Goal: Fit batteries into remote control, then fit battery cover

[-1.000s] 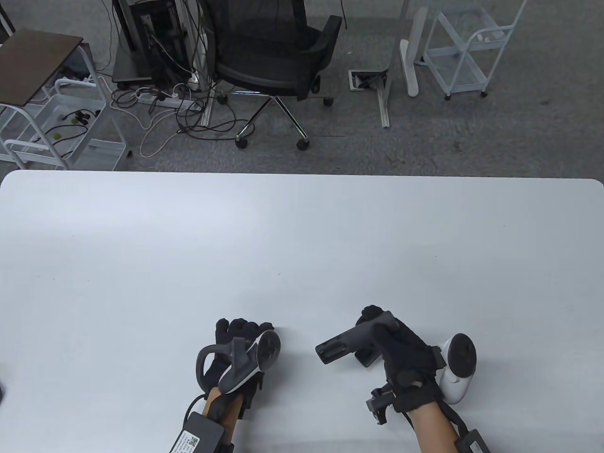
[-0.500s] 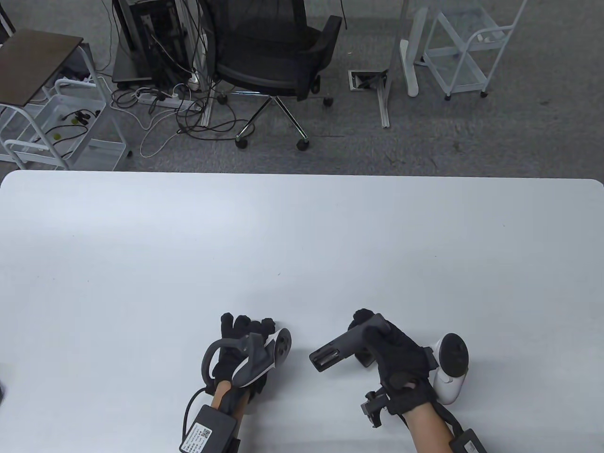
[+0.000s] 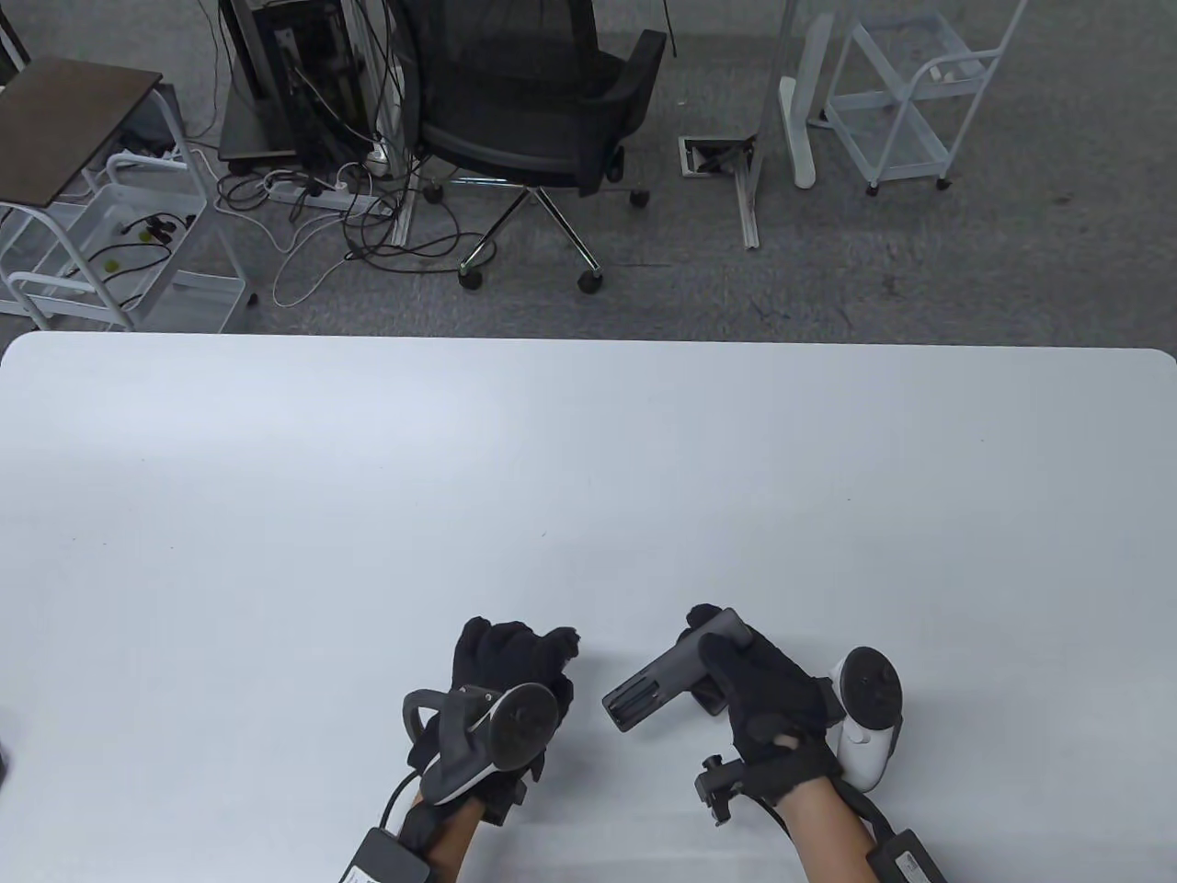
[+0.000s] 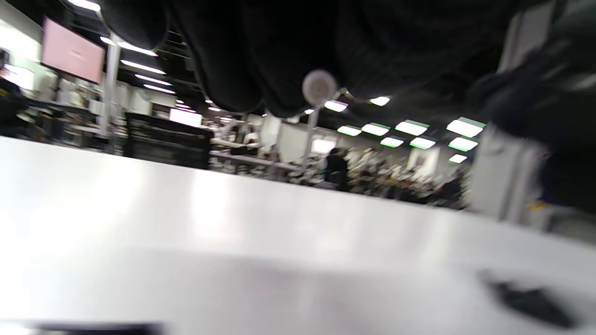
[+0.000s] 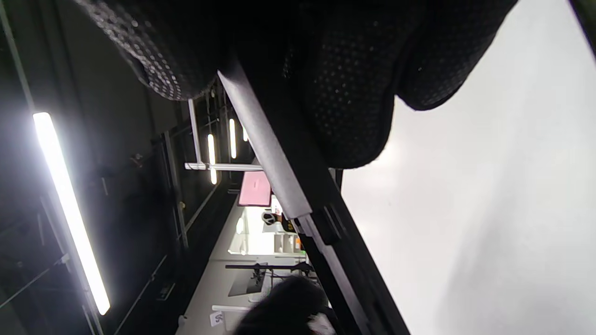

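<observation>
My right hand (image 3: 726, 648) grips a grey remote control (image 3: 657, 681) a little above the white table (image 3: 588, 478). Its open battery end points left, toward my left hand. In the right wrist view the remote (image 5: 270, 149) runs as a grey bar under my gloved fingers (image 5: 344, 93). A small dark piece, probably the battery cover (image 3: 710, 702), lies on the table under the remote. My left hand (image 3: 552, 653) is curled just left of the remote. In the left wrist view its fingertips pinch a small round pale end, seemingly a battery (image 4: 319, 87).
A dark flat thing (image 4: 531, 301) lies on the table at the lower right of the blurred left wrist view. Beyond the table's far edge stand an office chair (image 3: 533, 101), cables and white carts (image 3: 910, 101).
My left hand has lifted off the table, curled its fingers and moved right toward the remote. My right hand has shifted the remote slightly left and tilted it.
</observation>
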